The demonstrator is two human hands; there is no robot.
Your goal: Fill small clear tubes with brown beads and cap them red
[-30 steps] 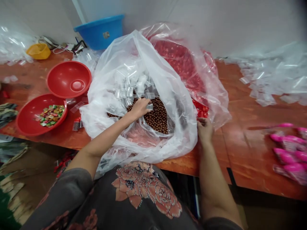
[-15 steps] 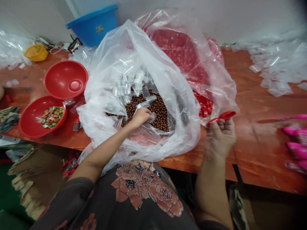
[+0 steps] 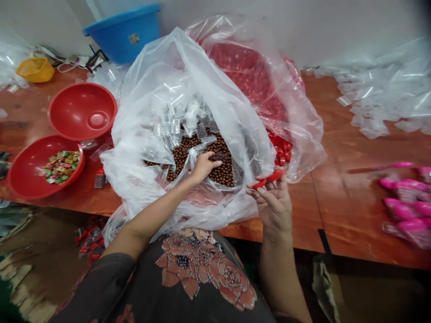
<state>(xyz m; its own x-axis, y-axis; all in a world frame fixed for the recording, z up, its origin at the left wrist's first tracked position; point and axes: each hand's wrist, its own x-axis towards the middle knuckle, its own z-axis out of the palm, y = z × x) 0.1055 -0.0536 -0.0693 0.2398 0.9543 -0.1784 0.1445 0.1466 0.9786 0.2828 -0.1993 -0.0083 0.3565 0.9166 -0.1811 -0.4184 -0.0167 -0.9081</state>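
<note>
My left hand (image 3: 203, 168) is over the brown balls (image 3: 220, 154) in the large clear plastic bag (image 3: 134, 184), its thumb and fingers pinched around a small clear container (image 3: 217, 158) that is hard to make out. Small transparent containers (image 3: 175, 116) lie behind the balls in the same bag. My right hand (image 3: 274, 202) is raised at the bag's right edge, with a red plastic cap (image 3: 275, 175) between thumb and fingers. Beyond it, loose red pieces (image 3: 281, 150) show at the mouth of a second bag.
Two red bowls (image 3: 82, 96) stand at the left, the nearer holding wrapped sweets (image 3: 62, 167). A blue tub (image 3: 124, 33) and a yellow basket (image 3: 35, 69) are at the back. Pink items (image 3: 409, 208) and clear packets (image 3: 373, 103) lie on the right.
My right hand has moved left toward the bag with the red cap. My left hand has shifted slightly right over the balls. The view has shifted a little.
</note>
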